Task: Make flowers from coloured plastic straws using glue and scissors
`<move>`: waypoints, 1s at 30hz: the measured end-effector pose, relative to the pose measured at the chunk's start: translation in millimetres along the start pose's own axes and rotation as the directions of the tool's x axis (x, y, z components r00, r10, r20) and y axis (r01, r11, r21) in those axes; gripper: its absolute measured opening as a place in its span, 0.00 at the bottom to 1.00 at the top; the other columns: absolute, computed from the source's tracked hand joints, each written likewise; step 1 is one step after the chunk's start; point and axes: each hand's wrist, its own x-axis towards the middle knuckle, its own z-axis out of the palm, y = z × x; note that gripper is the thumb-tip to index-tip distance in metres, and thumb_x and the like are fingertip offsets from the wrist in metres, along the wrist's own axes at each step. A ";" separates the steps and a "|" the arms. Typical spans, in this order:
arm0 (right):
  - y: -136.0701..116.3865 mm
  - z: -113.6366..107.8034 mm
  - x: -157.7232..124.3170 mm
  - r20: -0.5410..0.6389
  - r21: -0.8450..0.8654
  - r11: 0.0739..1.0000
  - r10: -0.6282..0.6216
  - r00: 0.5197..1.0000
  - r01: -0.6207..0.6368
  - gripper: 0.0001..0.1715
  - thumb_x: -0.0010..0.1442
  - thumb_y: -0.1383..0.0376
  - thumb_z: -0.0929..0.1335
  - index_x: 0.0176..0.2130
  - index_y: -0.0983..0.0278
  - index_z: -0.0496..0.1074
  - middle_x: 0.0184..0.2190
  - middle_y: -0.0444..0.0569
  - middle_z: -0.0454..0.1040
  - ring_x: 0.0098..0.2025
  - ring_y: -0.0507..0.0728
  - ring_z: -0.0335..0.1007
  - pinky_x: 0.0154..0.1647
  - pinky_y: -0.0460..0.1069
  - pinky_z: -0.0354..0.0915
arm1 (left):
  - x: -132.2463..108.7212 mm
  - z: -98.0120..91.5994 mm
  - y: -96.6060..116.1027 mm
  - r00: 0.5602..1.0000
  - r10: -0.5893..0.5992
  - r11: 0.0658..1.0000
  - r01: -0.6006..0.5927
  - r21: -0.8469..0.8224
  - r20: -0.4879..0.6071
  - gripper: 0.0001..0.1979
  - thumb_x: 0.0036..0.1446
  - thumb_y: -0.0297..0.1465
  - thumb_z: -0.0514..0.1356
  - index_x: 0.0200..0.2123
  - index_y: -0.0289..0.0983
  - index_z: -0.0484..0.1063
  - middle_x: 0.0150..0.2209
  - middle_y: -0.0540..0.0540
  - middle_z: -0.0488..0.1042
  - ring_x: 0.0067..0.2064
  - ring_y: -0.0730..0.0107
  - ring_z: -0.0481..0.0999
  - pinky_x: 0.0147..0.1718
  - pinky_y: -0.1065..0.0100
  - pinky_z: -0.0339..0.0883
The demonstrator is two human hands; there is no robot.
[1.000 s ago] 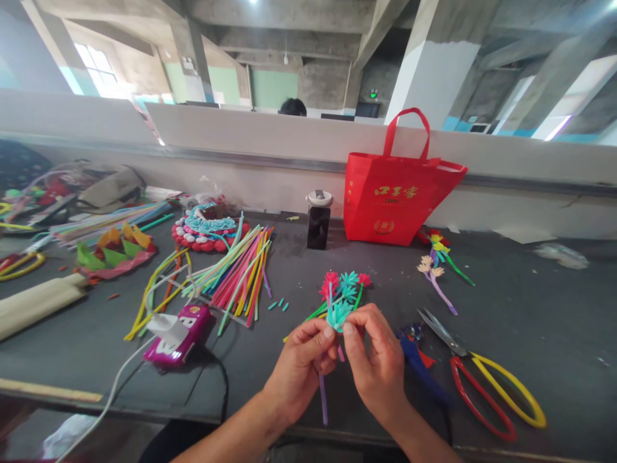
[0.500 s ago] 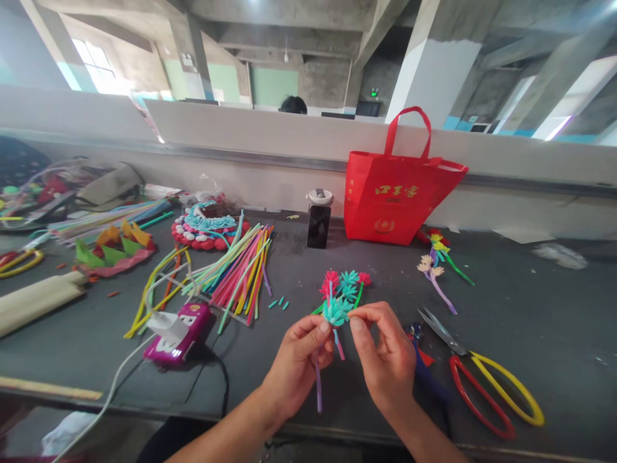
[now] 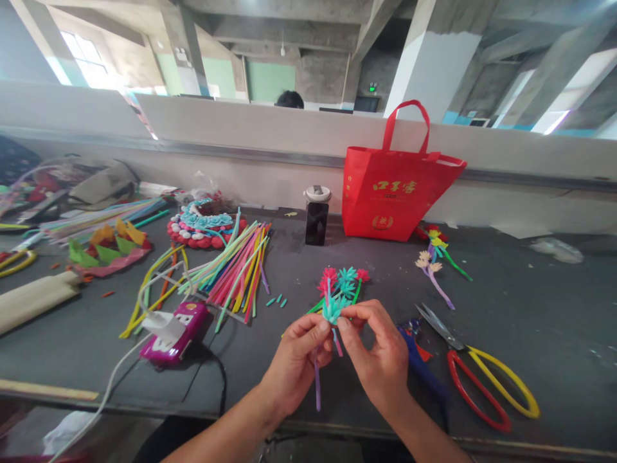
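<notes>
Between my hands is a teal pipe-cleaner flower (image 3: 332, 311) with a purple stem that hangs below my fingers. My left hand (image 3: 301, 354) is closed around it just under the petals. My right hand (image 3: 378, 354) pinches the right side of the same flower with thumb and forefinger. Just beyond lie more finished flowers: a pink flower (image 3: 328, 278) and another teal flower (image 3: 346, 278), with green stems. To the right rest scissors (image 3: 460, 347) with one red and one yellow handle. Small teal pipe-cleaner pieces (image 3: 276, 300) lie to the left.
A bundle of coloured pipe cleaners (image 3: 241, 270) and a purple power strip (image 3: 174, 334) with a white plug lie left. A phone (image 3: 317, 223) leans on a cup at the back, beside a red bag (image 3: 400, 193). More flowers (image 3: 434, 257) lie right.
My right thumb and forefinger have moved slightly left, in against the teal flower's petals. My left hand keeps its hold. The whole view has shifted slightly.
</notes>
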 end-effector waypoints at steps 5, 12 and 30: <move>-0.2 -0.7 0.1 -0.001 -0.004 1.000 0.003 1.000 -0.003 0.03 0.64 0.68 0.68 0.37 0.60 0.72 0.31 0.44 0.71 0.33 0.53 0.67 0.35 0.49 0.65 | -0.1 1.1 -0.2 0.999 0.021 0.999 -0.020 0.047 -0.032 0.11 0.51 0.34 0.71 0.27 0.34 0.75 0.21 0.52 0.69 0.23 0.81 0.61 0.24 0.74 0.51; -1.7 -3.1 -1.0 -0.019 0.000 1.000 0.008 1.000 -0.008 0.05 0.64 0.68 0.67 0.34 0.61 0.71 0.29 0.43 0.70 0.32 0.53 0.67 0.34 0.48 0.64 | -2.0 2.6 -0.9 0.982 0.152 0.972 -0.127 0.199 -0.113 0.10 0.47 0.35 0.73 0.28 0.36 0.78 0.21 0.52 0.71 0.24 0.78 0.64 0.25 0.74 0.55; -4.0 -5.2 1.5 -0.013 0.069 0.998 0.010 1.000 -0.009 0.08 0.64 0.70 0.65 0.31 0.61 0.68 0.29 0.43 0.67 0.32 0.53 0.65 0.33 0.49 0.62 | -2.7 4.3 0.1 0.974 0.196 0.935 -0.150 0.322 -0.115 0.10 0.45 0.35 0.73 0.27 0.36 0.79 0.21 0.50 0.74 0.25 0.75 0.66 0.26 0.73 0.56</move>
